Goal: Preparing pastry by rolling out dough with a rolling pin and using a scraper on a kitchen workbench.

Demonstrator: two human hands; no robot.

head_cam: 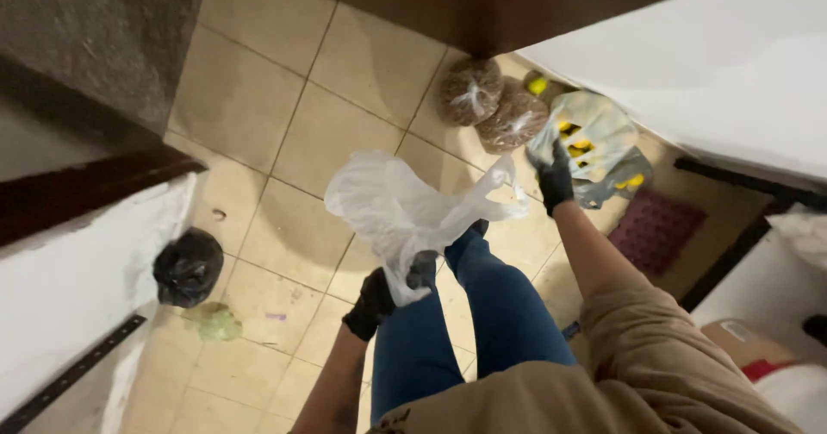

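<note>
Both my hands wear black gloves. My left hand (372,302) is closed on the lower end of a thin white plastic bag (396,206), which billows up over the tiled floor. My right hand (554,178) is stretched forward and pinches the bag's far handle near its twisted tip. My legs in blue trousers show below the bag.
A tied black rubbish bag (187,267) lies at the left by a white wall. Two clear bags of brown grain (493,104) rest by a dark cabinet. A grey bag with yellow items (594,145) sits beside a maroon mat (655,227). A white counter (724,63) stands at right.
</note>
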